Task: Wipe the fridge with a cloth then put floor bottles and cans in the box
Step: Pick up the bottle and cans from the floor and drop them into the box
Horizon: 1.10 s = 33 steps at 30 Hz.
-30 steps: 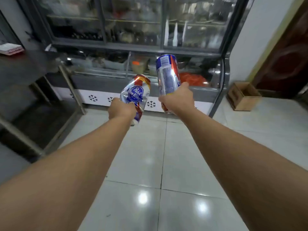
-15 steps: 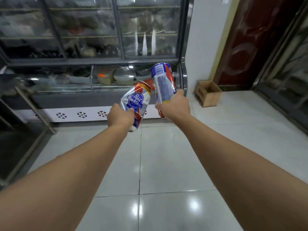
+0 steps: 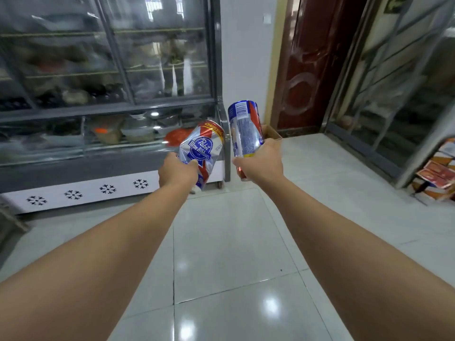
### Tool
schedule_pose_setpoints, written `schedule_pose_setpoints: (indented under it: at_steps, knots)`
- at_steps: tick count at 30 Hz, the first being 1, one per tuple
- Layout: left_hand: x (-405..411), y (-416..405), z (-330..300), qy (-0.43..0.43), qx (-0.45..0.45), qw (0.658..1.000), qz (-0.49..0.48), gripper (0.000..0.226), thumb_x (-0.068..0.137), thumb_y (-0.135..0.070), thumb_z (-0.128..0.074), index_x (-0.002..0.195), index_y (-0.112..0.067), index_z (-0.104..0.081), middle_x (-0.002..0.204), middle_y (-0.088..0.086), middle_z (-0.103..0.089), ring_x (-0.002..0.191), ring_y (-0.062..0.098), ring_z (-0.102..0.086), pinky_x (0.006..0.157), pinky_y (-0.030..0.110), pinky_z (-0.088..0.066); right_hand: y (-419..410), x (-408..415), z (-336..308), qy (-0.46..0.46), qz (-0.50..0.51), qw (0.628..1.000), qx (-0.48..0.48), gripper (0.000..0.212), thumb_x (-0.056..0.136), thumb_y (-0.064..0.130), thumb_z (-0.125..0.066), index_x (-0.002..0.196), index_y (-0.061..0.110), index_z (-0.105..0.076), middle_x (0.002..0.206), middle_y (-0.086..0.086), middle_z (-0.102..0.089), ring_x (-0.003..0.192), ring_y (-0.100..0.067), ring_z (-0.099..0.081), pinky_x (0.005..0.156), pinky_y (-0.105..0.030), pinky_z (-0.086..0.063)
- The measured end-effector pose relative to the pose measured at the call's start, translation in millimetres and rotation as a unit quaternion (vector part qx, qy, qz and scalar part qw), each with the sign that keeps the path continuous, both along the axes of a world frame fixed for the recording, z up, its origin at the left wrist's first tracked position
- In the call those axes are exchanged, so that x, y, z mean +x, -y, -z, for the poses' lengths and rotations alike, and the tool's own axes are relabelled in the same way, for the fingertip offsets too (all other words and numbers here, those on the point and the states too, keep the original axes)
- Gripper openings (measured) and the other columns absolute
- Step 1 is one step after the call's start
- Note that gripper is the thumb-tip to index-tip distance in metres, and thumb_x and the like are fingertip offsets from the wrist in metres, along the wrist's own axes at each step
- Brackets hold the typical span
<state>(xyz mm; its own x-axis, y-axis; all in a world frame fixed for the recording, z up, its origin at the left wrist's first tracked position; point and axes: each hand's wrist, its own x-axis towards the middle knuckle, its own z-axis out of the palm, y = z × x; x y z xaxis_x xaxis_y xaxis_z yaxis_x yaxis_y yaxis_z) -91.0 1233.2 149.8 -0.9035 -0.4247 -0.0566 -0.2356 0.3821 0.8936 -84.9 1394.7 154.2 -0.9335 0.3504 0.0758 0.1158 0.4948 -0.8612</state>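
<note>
Over by glass-front fridge point(image 3: 105, 94), view has swung right since a second ago: door point(image 3: 312, 65) now in sight, so guessing person is heading for box. Floor point(image 3: 221, 242) tiles bare ahead. Box point(image 3: 272, 132) against wall, mostly hidden behind cans, contents can't tell. Left hand point(image 3: 177, 171) grip closed on crumpled can point(image 3: 200, 153). Right hand point(image 3: 261, 161) grip closed on tall can point(image 3: 245, 126), upright-ish. Both cans up in air, not boxed yet.
</note>
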Motion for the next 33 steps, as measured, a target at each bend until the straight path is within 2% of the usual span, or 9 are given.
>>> schedule_pose_setpoints:
  at_steps: [2, 6, 9, 11, 13, 16, 22, 29, 33]
  knots:
    - [-3.5, -20.7, -1.3, -0.003, 0.004, 1.000, 0.018, 0.031, 0.086, -0.023, -0.062, 0.113, -0.013, -0.051, 0.110, 0.011, -0.062, 0.089, 0.029, -0.063, 0.067, 0.036, -0.053, -22.0, 3.4, -3.5, -0.001, 0.019, 1.000, -0.004, 0.075, 0.071, 0.033, -0.078, 0.127, 0.017, -0.031, 0.115, -0.002, -0.048, 0.101, -0.017, -0.055, 0.078, -0.034, -0.056]
    - [-14.1, -61.2, -3.5, -0.005, 0.011, 0.998, 0.057, 0.031, 0.086, -0.024, -0.062, 0.113, -0.014, -0.051, 0.110, 0.009, -0.062, 0.086, 0.026, -0.062, 0.074, 0.038, -0.055, -62.0, 4.7, -8.7, 0.007, 0.049, 0.999, -0.015, 0.071, 0.074, 0.030, -0.077, 0.126, 0.018, -0.032, 0.112, -0.002, -0.048, 0.095, -0.016, -0.056, 0.059, -0.023, -0.052]
    - [-29.3, -91.5, -4.4, -0.004, 0.016, 0.997, 0.079, 0.034, 0.086, -0.026, -0.063, 0.116, -0.014, -0.049, 0.114, 0.009, -0.061, 0.087, 0.025, -0.059, 0.078, 0.039, -0.055, -90.4, -2.5, -10.9, 0.014, 0.083, 0.996, -0.013, 0.073, 0.073, 0.031, -0.078, 0.128, 0.019, -0.032, 0.116, -0.003, -0.048, 0.102, -0.020, -0.056, 0.071, -0.030, -0.057]
    - [-42.2, -111.3, -4.4, -0.009, 0.020, 0.995, 0.098, 0.035, 0.087, -0.026, -0.062, 0.117, -0.014, -0.049, 0.116, 0.009, -0.060, 0.084, 0.023, -0.057, 0.068, 0.034, -0.054, -109.0, -9.7, -11.4, 0.022, 0.103, 0.994, -0.005, 0.071, 0.071, 0.032, -0.078, 0.125, 0.018, -0.033, 0.115, -0.004, -0.049, 0.103, -0.022, -0.057, 0.077, -0.036, -0.058]
    - [-58.0, -130.2, -3.5, -0.015, 0.024, 0.992, 0.124, 0.034, 0.088, -0.025, -0.062, 0.117, -0.014, -0.049, 0.116, 0.008, -0.060, 0.079, 0.019, -0.054, 0.050, 0.026, -0.044, -126.5, -19.5, -11.0, 0.025, 0.117, 0.993, -0.002, 0.069, 0.072, 0.033, -0.078, 0.122, 0.017, -0.034, 0.114, -0.005, -0.049, 0.102, -0.022, -0.057, 0.075, -0.038, -0.059]
    - [-85.1, -155.2, -1.1, -0.010, 0.035, 0.988, 0.150, 0.038, 0.088, -0.026, -0.061, 0.121, -0.014, -0.047, 0.117, 0.008, -0.059, 0.078, 0.018, -0.053, 0.041, 0.022, -0.036, -150.0, -37.8, -12.1, 0.025, 0.142, 0.989, 0.012, 0.070, 0.071, 0.034, -0.077, 0.123, 0.017, -0.034, 0.114, -0.005, -0.050, 0.101, -0.022, -0.058, 0.075, -0.039, -0.059]
    - [-151.1, -199.9, -5.8, -0.002, 0.043, 0.982, 0.183, 0.041, 0.087, -0.027, -0.063, 0.123, -0.014, -0.046, 0.118, 0.010, -0.059, 0.083, 0.022, -0.057, 0.046, 0.023, -0.039, -191.2, -87.8, -20.8, 0.011, 0.184, 0.982, 0.046, 0.067, 0.071, 0.034, -0.077, 0.120, 0.016, -0.034, 0.109, -0.002, -0.050, 0.097, -0.020, -0.059, 0.070, -0.033, -0.057]
    - [-208.9, -250.7, -15.9, -0.011, 0.014, 0.976, 0.219, 0.038, 0.088, -0.026, -0.062, 0.121, -0.014, -0.048, 0.119, 0.008, -0.059, 0.082, 0.018, -0.052, 0.038, 0.018, -0.032, -237.2, -134.1, -26.4, 0.008, 0.224, 0.974, 0.039, 0.064, 0.070, 0.036, -0.077, 0.114, 0.019, -0.034, 0.105, 0.001, -0.049, 0.091, -0.019, -0.060, 0.058, -0.026, -0.051]
    - [-234.8, -288.5, -14.9, -0.016, 0.031, 0.971, 0.238, 0.035, 0.087, -0.024, -0.063, 0.117, -0.012, -0.050, 0.115, 0.010, -0.060, 0.082, 0.020, -0.054, 0.043, 0.021, -0.037, -273.2, -154.5, -25.2, 0.014, 0.240, 0.970, 0.033, 0.063, 0.069, 0.034, -0.077, 0.112, 0.019, -0.033, 0.104, 0.001, -0.048, 0.092, -0.020, -0.059, 0.067, -0.034, -0.057]
